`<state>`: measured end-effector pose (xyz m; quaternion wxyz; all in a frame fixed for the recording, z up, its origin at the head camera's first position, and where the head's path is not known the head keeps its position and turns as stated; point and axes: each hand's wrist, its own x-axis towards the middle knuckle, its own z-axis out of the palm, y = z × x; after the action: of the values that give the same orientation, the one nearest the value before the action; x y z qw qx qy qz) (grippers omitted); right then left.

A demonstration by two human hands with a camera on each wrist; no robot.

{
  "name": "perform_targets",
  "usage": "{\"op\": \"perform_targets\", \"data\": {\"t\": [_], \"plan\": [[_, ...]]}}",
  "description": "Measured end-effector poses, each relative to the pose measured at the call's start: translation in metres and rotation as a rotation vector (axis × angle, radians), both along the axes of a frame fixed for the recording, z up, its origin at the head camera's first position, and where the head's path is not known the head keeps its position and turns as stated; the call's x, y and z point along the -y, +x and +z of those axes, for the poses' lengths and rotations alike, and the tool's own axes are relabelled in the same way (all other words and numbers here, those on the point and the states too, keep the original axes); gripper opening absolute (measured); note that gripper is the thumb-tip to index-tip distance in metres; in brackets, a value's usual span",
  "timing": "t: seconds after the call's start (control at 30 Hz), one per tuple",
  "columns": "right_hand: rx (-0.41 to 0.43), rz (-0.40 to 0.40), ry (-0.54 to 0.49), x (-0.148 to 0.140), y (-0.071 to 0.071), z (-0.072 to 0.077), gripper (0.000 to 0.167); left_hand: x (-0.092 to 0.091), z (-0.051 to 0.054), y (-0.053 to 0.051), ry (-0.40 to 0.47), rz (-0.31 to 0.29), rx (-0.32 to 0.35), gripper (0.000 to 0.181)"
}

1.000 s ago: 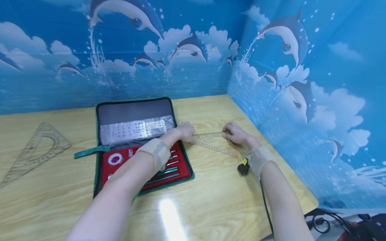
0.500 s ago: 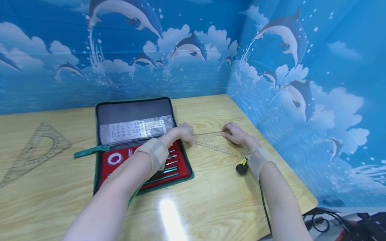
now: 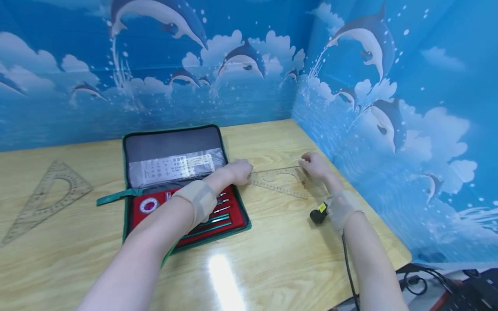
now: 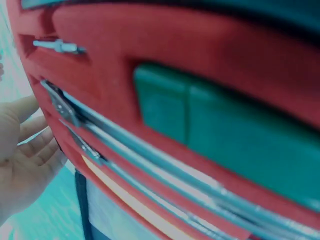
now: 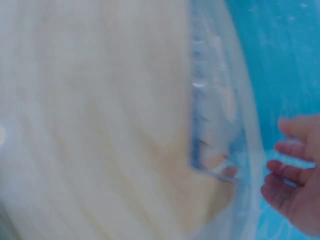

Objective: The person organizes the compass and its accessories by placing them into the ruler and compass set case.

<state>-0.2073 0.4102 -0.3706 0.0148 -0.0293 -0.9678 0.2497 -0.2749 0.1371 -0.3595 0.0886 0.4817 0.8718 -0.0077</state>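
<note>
Clear plastic triangular set square (image 3: 278, 186): likely light, stiff; pinch edges. Right hand (image 3: 316, 166) loose-fingered, empty; left hand (image 3: 239, 171), grip unclear.

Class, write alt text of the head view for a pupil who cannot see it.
A person's left hand and right hand are at opposite ends of a clear set square at a wooden table. Left of it lie an open red-lined case and a second set square.

A dolphin-printed backdrop (image 3: 155, 97) flanks a wooden table (image 3: 276, 246): a tabletop workspace.
</note>
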Motion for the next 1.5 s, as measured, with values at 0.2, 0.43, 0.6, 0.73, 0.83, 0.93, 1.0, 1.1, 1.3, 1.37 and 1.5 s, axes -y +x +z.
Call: {"op": "perform_targets", "data": {"t": [0.2, 0.43, 0.6, 0.73, 0.83, 0.93, 1.0, 1.1, 1.3, 1.37, 1.5], "plan": [[0.130, -0.150, -0.002, -0.018, 0.004, 0.009, 0.035, -0.002, -0.002, 0.005, 0.015, -0.022, -0.077, 0.010], [0.168, -0.209, -0.033, -0.019, 0.000, 0.004, 0.030, -0.001, -0.005, 0.008, 0.003, -0.017, -0.063, 0.013], [0.134, -0.203, -0.053, -0.015, -0.002, 0.007, 0.030, 0.001, -0.001, 0.007, 0.008, 0.013, -0.052, 0.012], [0.175, -0.172, -0.080, -0.015, -0.004, 0.006, 0.037, 0.003, -0.001, 0.005, 0.018, 0.010, -0.045, 0.012], [0.236, -0.180, -0.097, -0.017, -0.006, 0.003, 0.042, 0.004, -0.003, 0.004, 0.026, -0.010, -0.031, 0.012], [0.255, -0.215, -0.180, -0.018, -0.006, 0.002, 0.043, 0.003, -0.005, 0.003, 0.028, -0.012, -0.020, 0.013], [0.240, -0.237, -0.266, -0.018, -0.007, 0.003, 0.039, 0.002, -0.005, 0.002, 0.025, 0.002, -0.015, 0.014], [0.225, -0.245, -0.381, -0.018, -0.007, 0.004, 0.031, 0.001, -0.005, 0.002, 0.023, 0.024, -0.013, 0.018], [0.219, -0.252, -0.584, -0.022, 0.002, 0.006, 0.029, 0.000, -0.006, 0.002, 0.033, -0.013, -0.030, 0.025], [0.200, -0.260, -0.675, -0.025, 0.006, 0.007, 0.037, -0.001, -0.006, 0.003, 0.043, -0.023, -0.036, 0.023], [0.143, -0.285, -0.832, -0.026, 0.013, 0.016, 0.037, -0.002, -0.006, 0.005, 0.059, -0.023, -0.028, 0.019]]}}
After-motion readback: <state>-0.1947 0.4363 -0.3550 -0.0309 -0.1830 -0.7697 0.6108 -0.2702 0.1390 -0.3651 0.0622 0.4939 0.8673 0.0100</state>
